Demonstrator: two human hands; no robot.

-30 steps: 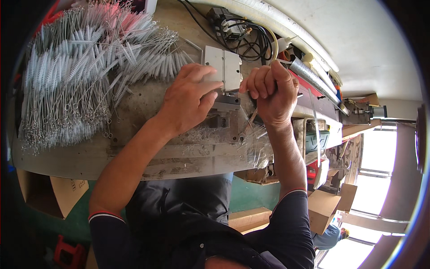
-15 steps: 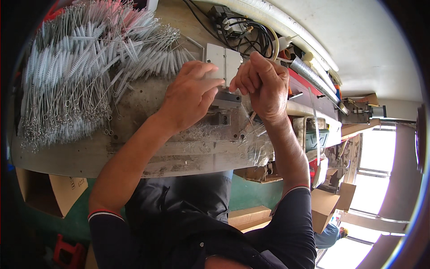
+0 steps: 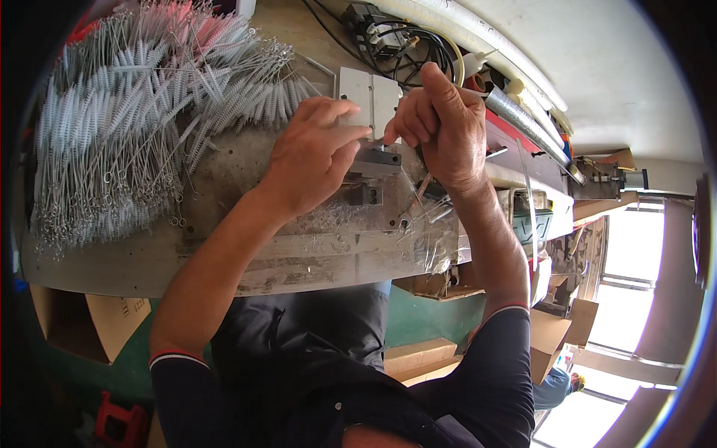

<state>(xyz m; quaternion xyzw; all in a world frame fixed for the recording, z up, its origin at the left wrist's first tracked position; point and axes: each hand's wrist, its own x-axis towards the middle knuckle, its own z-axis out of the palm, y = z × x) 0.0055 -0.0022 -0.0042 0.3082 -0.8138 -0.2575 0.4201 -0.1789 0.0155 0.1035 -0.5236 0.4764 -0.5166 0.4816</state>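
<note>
Hands at white block, brush pile on L side, clutter on R

L hand [image 3: 310, 160] is at the near L side of the white block [image 3: 385, 91], fingers part-bent and a bit spread; can't tell if they pinch anything. R hand [image 3: 448, 138] is by the block's R edge, thumb up, other fingers curled; can't tell what's in them. Block sits mid-counter [image 3: 231, 190], just behind a dark metal piece [image 3: 377, 162]. Big pile of wire-stemmed brushes [image 3: 134, 127] fills the L side, close to L hand. Behind block: black cables [image 3: 422, 71] & a black device [image 3: 367, 33]; nozzle bottle [image 3: 474, 63] near R thumb. Long pale rolls [image 3: 515, 48] run along the back w/ faint dark marks, unreadable. Cardboard box [image 3: 119, 321] below counter, open, dark inside, small print on side. Green bin [image 3: 532, 226] beyond R forearm, contents unclear.
</note>
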